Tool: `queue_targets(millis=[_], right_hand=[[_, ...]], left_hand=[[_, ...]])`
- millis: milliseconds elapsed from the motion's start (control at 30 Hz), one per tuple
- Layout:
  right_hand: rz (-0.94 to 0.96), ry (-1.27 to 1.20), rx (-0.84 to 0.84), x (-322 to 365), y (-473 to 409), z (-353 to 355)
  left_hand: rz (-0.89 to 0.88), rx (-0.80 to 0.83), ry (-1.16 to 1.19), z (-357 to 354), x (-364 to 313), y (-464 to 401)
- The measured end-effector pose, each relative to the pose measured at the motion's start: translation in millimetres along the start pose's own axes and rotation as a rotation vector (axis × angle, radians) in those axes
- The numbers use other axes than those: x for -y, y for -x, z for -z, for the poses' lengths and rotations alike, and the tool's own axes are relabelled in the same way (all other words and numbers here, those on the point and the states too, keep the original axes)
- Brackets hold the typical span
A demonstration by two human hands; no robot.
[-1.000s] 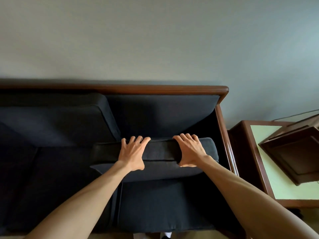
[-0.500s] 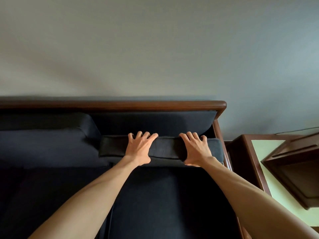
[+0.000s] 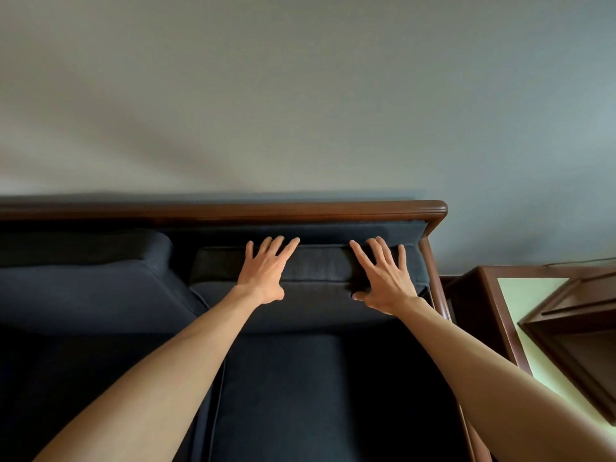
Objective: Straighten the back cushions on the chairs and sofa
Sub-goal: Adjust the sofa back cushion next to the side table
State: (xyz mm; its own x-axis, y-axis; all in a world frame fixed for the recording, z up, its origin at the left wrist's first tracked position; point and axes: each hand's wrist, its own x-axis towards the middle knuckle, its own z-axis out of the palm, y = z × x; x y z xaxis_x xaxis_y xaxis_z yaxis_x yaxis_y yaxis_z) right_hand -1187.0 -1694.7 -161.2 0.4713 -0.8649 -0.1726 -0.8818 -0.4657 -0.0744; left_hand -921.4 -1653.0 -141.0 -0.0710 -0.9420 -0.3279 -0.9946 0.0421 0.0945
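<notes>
At far right of sofa [image 3: 300, 395], back cushion [image 3: 320, 265] lies left-right; both hands [image 3: 266, 271] [image 3: 386, 278] spread flat, pressing it, prob. equally near.

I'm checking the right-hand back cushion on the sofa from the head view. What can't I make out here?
- Gap behind the back cushion: in shadow under the wooden rail, so seating is unclear.
- Cushion surface under left hand and right hand: covered.
- Neighbouring cushion: cut off by the left edge.
- Side table: cut off at right.
</notes>
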Motion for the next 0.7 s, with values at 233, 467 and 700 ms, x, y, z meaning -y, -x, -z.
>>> queue_targets(millis=[233, 467, 700], right_hand=[[-0.129, 0.014, -0.062, 4.4, -5.9, -8.3], [-0.131, 0.013, 0.001, 1.5, -17.4, -4.8], [-0.137, 0.01, 0.07, 7.4, -9.1, 2.7]], left_hand=[[0.023, -0.16, 0.023, -19.4, 9.3, 2.6], [0.035, -0.043, 0.064, -9.0, 9.6, -11.0], [0.022, -0.093, 0.062, -12.7, 7.9, 2.9]])
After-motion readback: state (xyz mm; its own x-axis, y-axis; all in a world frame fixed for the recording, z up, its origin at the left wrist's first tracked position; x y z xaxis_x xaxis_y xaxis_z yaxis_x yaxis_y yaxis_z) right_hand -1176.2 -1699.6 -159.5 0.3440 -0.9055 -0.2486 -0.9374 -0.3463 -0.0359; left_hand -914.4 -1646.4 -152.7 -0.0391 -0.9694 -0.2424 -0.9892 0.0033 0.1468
